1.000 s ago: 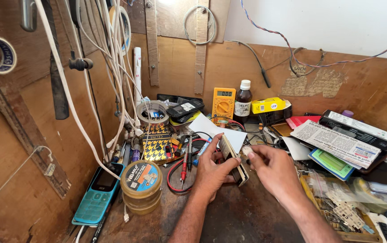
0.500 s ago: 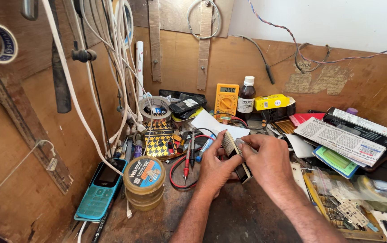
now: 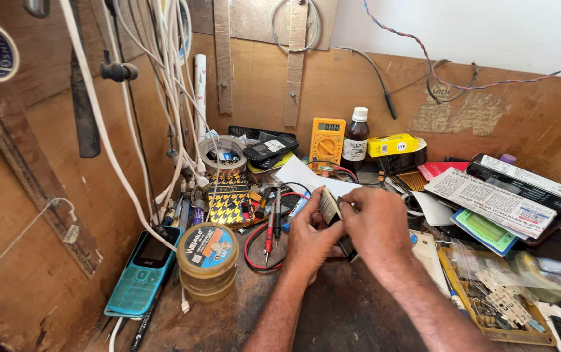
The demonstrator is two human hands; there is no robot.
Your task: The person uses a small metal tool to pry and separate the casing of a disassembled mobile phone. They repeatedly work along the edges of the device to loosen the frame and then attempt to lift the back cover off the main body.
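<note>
Over the middle of a cluttered wooden workbench [image 3: 241, 313], both my hands hold a small dark phone-like device [image 3: 332, 215] with a pale label on its back. My left hand [image 3: 308, 238] grips it from below and the left side. My right hand [image 3: 375, 225] closes over its right side, with the fingertips on its top edge. The lower part of the device is hidden behind my hands. Red and black multimeter probes [image 3: 271, 228] lie just left of my left hand.
A teal keypad phone [image 3: 142, 274] and a round yellow tin [image 3: 207, 257] sit at front left. A yellow multimeter [image 3: 327, 140], a dark bottle [image 3: 356, 138] and a yellow box [image 3: 394, 145] stand at the back. White cables [image 3: 163, 98] hang left. Papers and a parts tray [image 3: 489, 293] crowd the right.
My hands have stayed together on the device, turning it a little; my right hand now covers more of its right side. The view has shifted slightly.
</note>
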